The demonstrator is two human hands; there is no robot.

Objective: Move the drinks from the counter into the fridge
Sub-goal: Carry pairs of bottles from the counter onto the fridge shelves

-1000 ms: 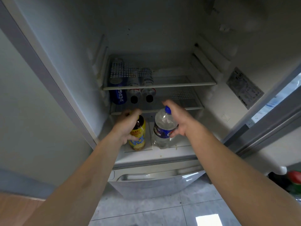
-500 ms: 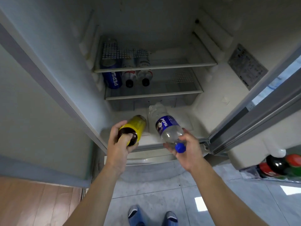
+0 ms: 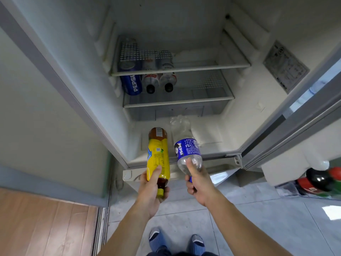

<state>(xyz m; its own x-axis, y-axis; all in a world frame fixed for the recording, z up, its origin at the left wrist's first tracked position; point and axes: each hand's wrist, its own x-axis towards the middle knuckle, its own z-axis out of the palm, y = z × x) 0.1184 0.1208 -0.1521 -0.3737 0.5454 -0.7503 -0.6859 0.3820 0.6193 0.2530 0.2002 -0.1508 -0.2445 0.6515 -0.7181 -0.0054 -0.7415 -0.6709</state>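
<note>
My left hand (image 3: 150, 189) grips the neck end of a yellow-labelled tea bottle (image 3: 158, 154), which lies tilted with its base pointing into the open fridge (image 3: 184, 24). Beside it, my right hand (image 3: 198, 181) holds a clear Pepsi bottle (image 3: 187, 148) with a blue label by its blue-capped neck, base also pointing inward. Both bottles hover over the fridge's bottom floor (image 3: 206, 137). On the middle shelf (image 3: 177, 101) lie a blue Pepsi can (image 3: 131, 85) and two small dark-capped bottles (image 3: 159, 82) on their sides.
The upper glass shelf (image 3: 203, 66) spans above the stored drinks. The fridge door (image 3: 304, 111) stands open at the right, with red, black and green bottle tops (image 3: 321, 179) in its rack. A drawer front (image 3: 129, 175) sits below. My feet stand on grey tiles (image 3: 258, 218).
Both bottles went from standing upright on the fridge floor to being tipped over and drawn back toward me, caps now nearest my hands. The view has pulled back and down.
</note>
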